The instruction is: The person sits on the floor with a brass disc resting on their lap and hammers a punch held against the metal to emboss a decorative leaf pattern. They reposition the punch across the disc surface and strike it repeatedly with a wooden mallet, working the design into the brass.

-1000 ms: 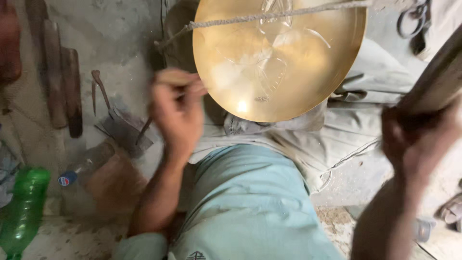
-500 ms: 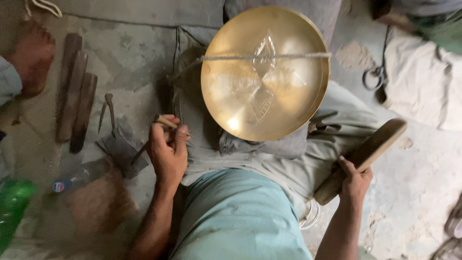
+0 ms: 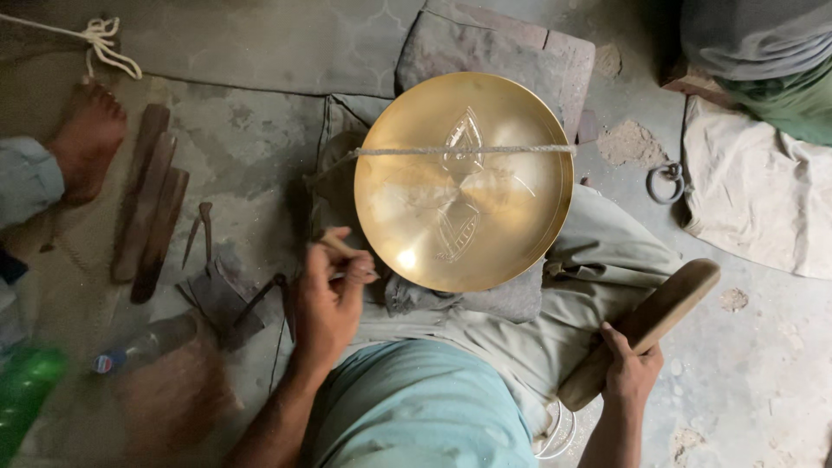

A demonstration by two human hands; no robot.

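While fingers pinch a thin tool (image 3: 340, 245), round engraved brass dish (image 3: 464, 180) gleams.

At our nine o'clock we see wooden sticks (image 3: 149, 204) lying side by side, a bare foot (image 3: 87, 139) just beyond them. A green bottle (image 3: 26, 394) sits at eight, an iron ring (image 3: 666, 183) at two, beside a pale cloth (image 3: 754, 199).

Slim chisel (image 3: 340, 245) upright, wooden mallet (image 3: 641, 331) slanted
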